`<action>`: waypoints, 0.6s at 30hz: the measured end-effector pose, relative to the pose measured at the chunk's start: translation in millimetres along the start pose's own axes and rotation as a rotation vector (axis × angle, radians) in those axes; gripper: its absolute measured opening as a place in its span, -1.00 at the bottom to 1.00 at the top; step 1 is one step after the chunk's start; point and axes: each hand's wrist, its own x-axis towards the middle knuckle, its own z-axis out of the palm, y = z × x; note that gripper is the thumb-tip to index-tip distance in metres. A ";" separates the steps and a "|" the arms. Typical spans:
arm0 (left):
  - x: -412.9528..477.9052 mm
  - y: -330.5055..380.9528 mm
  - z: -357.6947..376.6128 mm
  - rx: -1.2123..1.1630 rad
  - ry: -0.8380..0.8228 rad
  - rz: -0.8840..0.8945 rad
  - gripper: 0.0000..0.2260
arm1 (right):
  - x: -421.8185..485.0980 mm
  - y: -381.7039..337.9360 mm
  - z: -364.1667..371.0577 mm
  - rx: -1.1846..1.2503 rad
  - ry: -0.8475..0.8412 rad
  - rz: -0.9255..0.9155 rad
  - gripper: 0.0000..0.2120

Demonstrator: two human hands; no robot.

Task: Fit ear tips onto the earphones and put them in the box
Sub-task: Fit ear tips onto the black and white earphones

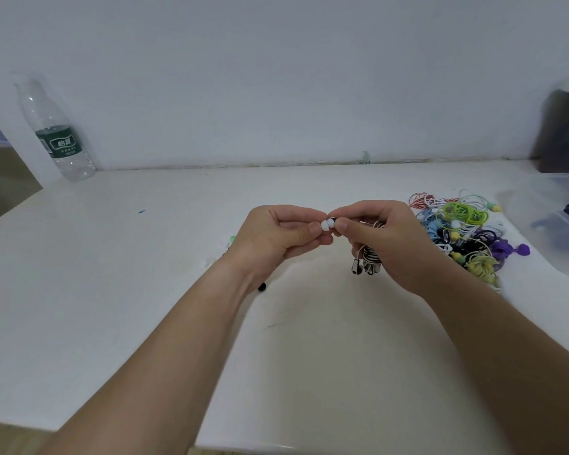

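A bottle (58, 136) stands far left of the tip (326, 224), its green label's writing too blurred to read; the left hand (276, 234) pinches the white tip against the bud (333, 220), which the right hand (385, 238) pinches, probably to steady it for fitting, the coil (370, 257) clasped in its palm; the pile (457, 231), then the box (565, 208), lie right of the tip.
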 end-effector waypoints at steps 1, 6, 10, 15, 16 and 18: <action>-0.3 0.1 0.2 0.003 -0.003 -0.002 -0.87 | 0.0 -0.7 -0.6 -0.007 -0.012 -0.004 -0.90; -1.2 0.1 0.4 0.002 0.004 -0.023 -0.88 | -0.8 -3.0 -1.7 -0.090 -0.012 -0.039 -0.88; -0.4 -1.4 1.1 0.012 0.026 -0.009 -0.88 | -1.8 -3.5 1.7 -0.106 0.025 -0.051 -0.89; -0.5 -1.7 3.6 0.025 0.068 0.028 -0.90 | -2.8 -0.5 7.3 -0.117 0.083 -0.069 -0.89; -0.3 -2.2 4.4 0.021 0.081 0.034 -0.90 | -2.9 0.1 8.9 -0.123 0.101 -0.079 -0.89; 0.3 -3.5 6.4 0.008 0.106 0.047 -0.89 | -2.9 1.0 13.0 -0.113 0.144 -0.087 -0.90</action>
